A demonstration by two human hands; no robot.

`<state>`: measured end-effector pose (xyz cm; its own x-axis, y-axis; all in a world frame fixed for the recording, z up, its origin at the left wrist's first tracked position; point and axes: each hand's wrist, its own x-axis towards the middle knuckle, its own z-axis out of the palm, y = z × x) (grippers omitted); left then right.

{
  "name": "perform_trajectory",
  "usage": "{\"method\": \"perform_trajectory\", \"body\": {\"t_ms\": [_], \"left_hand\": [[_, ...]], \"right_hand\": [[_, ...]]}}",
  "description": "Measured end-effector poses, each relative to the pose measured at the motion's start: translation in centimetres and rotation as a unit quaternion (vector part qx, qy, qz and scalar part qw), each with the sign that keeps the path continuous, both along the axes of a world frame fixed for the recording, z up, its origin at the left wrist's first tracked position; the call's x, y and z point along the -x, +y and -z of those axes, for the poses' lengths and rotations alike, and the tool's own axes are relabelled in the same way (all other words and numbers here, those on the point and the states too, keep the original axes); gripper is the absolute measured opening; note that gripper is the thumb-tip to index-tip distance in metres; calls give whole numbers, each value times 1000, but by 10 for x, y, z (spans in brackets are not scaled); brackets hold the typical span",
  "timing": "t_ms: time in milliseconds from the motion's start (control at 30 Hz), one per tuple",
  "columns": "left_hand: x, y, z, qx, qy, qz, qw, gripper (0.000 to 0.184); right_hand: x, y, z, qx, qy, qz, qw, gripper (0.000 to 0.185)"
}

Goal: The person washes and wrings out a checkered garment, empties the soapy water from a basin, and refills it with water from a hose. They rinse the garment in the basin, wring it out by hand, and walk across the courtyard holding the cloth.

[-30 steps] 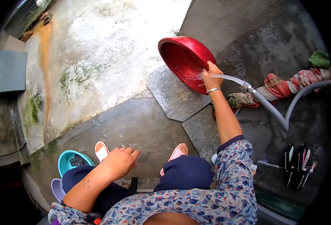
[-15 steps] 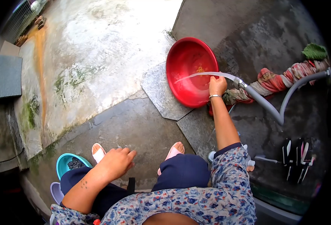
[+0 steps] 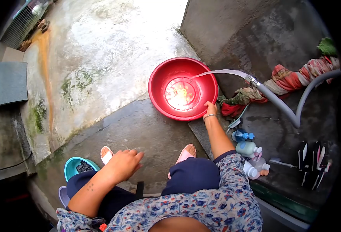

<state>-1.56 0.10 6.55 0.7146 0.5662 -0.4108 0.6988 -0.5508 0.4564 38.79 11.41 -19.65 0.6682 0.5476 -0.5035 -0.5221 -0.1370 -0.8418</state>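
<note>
A red plastic basin is tilted toward me, wet inside with a bright glare on its bottom. My right hand grips its near right rim, thumb on the inner side. From a grey hose with a metal clamp, a stream of water arcs into the basin. My left hand hangs over my left knee with loosely bent fingers and nothing visible in it.
Right of my arm stand several bottles, a brush and a holder with knives. A twisted red-and-white cloth lies along the hose. Left of my feet is a turquoise basin with dark contents.
The red basin has moved left and toward me, with its inside turned more up to view. My right hand has come nearer with it. The left hand has hardly moved.
</note>
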Motion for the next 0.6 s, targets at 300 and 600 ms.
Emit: {"method": "perform_trajectory", "body": {"t_ms": [300, 600], "left_hand": [[4, -4, -7, 18, 27, -3, 999, 38], [10, -13, -6, -34, -34, 6, 999, 25]], "right_hand": [[-21, -44, 26, 27, 54, -184, 981, 38], [6, -124, -6, 255, -80, -308, 913, 67]]}}
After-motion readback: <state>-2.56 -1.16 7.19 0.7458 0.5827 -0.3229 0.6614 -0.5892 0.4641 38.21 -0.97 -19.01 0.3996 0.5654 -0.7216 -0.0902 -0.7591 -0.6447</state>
